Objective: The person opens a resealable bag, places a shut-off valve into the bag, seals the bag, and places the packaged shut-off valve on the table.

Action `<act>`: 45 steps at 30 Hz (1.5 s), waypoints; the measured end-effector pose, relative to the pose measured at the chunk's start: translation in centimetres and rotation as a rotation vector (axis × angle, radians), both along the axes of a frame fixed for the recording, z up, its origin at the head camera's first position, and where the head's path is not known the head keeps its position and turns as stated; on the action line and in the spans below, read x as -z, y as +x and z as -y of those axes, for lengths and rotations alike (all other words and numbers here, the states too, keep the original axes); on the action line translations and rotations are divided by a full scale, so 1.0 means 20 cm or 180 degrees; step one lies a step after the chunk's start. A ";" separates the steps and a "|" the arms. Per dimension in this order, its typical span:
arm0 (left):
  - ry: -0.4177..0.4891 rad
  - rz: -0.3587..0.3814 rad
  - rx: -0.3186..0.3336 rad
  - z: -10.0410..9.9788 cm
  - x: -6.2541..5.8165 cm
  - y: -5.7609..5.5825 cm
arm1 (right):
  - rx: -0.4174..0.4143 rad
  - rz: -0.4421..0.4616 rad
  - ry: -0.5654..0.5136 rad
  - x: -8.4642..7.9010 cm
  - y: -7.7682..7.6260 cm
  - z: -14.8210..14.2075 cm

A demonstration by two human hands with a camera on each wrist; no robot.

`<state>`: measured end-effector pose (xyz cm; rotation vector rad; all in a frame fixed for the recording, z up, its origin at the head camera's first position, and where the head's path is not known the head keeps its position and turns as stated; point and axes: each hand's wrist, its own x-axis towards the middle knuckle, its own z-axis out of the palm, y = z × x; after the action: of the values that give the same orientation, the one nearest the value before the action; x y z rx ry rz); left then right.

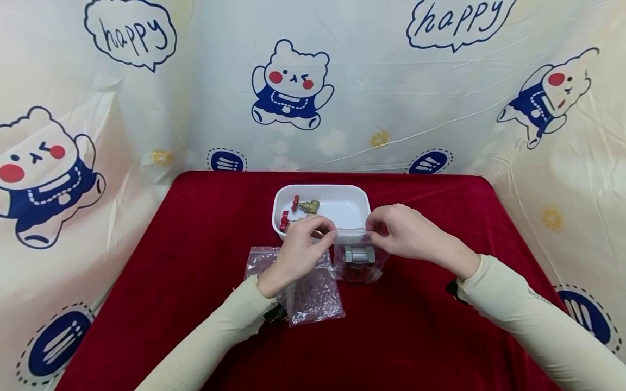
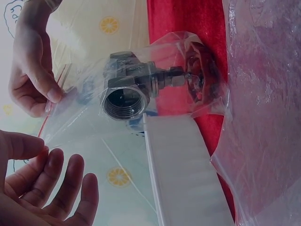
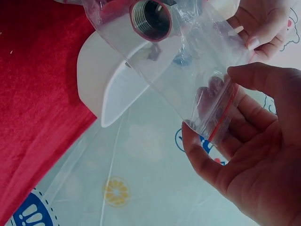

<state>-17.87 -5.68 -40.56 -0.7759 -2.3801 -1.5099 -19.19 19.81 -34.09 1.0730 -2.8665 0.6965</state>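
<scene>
A clear zip bag (image 1: 376, 274) with a red seal strip hangs between the two hands, just in front of the white tray. Inside it is a grey metal valve (image 2: 129, 89) with a threaded opening and a red handwheel (image 2: 200, 75). My left hand (image 1: 300, 247) pinches one end of the bag's sealing edge between thumb and index finger, its other fingers loosely spread. At the opposite end, my right hand (image 1: 411, 233) grips the same edge, with thumb and fingers on either side of the strip (image 3: 223, 113).
Behind the bag stands the white tray (image 1: 364, 198). A brass valve (image 1: 309, 206) with a red handwheel lies in it, beside another red handwheel (image 1: 284, 221). Crinkled clear plastic bags (image 1: 318, 301) lie on the red cloth (image 1: 415, 336), under the left forearm. A printed curtain (image 1: 367, 98) surrounds the table.
</scene>
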 end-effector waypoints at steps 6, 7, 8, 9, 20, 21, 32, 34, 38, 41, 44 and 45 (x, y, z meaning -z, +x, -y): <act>-0.0006 0.0030 -0.0004 0.00 0.01 0.01 | -0.0032 0.0034 0.0024 0.01 0.00 -0.02; -0.0004 0.0030 -0.0006 0.00 0.01 0.01 | -0.0034 0.0041 0.0026 0.01 0.00 -0.02; 0.0005 0.0029 -0.0003 0.00 0.01 0.01 | -0.0039 0.0043 0.0026 0.01 0.00 -0.03; 0.0010 0.0029 0.0000 0.00 0.01 0.01 | -0.0048 0.0042 0.0024 0.01 0.00 -0.03; 0.0062 0.0043 0.0018 0.01 0.00 0.00 | -0.0136 -0.0155 -0.0045 0.01 0.00 -0.06; 0.0066 0.0047 0.0011 0.01 0.00 0.00 | -0.0112 -0.0142 -0.0041 0.01 0.00 -0.06; 0.0031 0.0012 -0.0005 0.00 0.00 0.01 | -0.0102 -0.0119 -0.0002 0.00 0.01 -0.11; 0.0037 0.0027 -0.0015 0.00 0.00 0.01 | -0.0059 -0.0086 0.0024 0.00 0.01 -0.11; 0.0041 0.0035 -0.0014 0.01 0.01 0.01 | 0.0051 0.0008 0.0089 0.00 0.01 -0.15; 0.0040 0.0025 -0.0009 0.01 0.01 0.00 | 0.0072 0.0045 0.0089 -0.01 0.02 -0.18; 0.0038 0.0017 0.0003 0.01 0.01 0.00 | 0.0053 0.0038 0.0072 -0.02 0.02 -0.19; 0.0038 0.0019 0.0009 0.01 0.01 0.00 | 0.0040 0.0027 0.0063 -0.02 0.02 -0.19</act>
<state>-17.93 -5.88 -40.82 -0.7734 -2.3730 -1.5280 -18.70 23.66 -33.73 1.0561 -2.8907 0.6753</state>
